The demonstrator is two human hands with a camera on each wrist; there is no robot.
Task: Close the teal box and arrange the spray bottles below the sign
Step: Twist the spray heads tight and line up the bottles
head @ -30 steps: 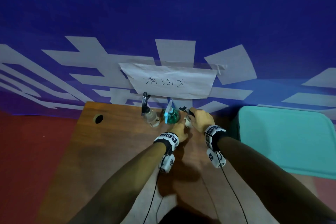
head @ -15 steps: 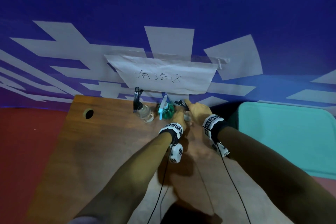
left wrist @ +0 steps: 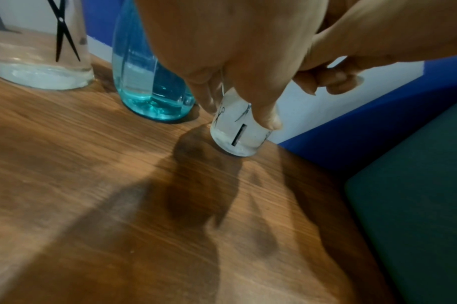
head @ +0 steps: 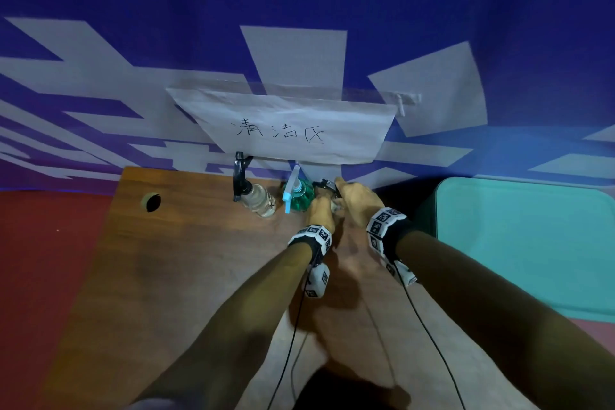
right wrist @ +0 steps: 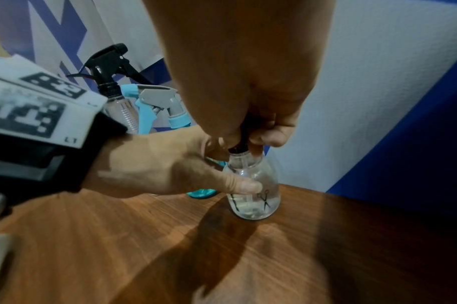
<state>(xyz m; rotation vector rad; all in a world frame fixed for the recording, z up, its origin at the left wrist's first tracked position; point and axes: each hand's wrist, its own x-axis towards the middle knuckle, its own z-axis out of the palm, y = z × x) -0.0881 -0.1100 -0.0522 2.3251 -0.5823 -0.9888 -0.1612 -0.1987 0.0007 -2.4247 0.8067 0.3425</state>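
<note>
head view: both hands meet at the far edge of the wooden desk [head: 186,276], right under the paper sign [head: 293,130] taped to the blue wall.
left hand [head: 320,210]: fingers and thumb curled round the body of the small clear spray bottle [right wrist: 253,195], thumb pressed on its side near the scissor print.
right hand [head: 357,200]: fingers closed on the black neck and sprayer head of that same bottle, gripping from above.
small clear spray bottle: held between the two hands, base on or just at the desk top; in the left wrist view it leans slightly.
teal spray bottle [head: 299,198]: upright just to the left of the left hand, blue-grey trigger on top.
clear spray bottle with black trigger [head: 256,200]: upright, further left of the left hand, beside the teal one.
teal box [head: 532,243]: to the right of the right hand, off the desk's edge, lid shut flat.
</note>
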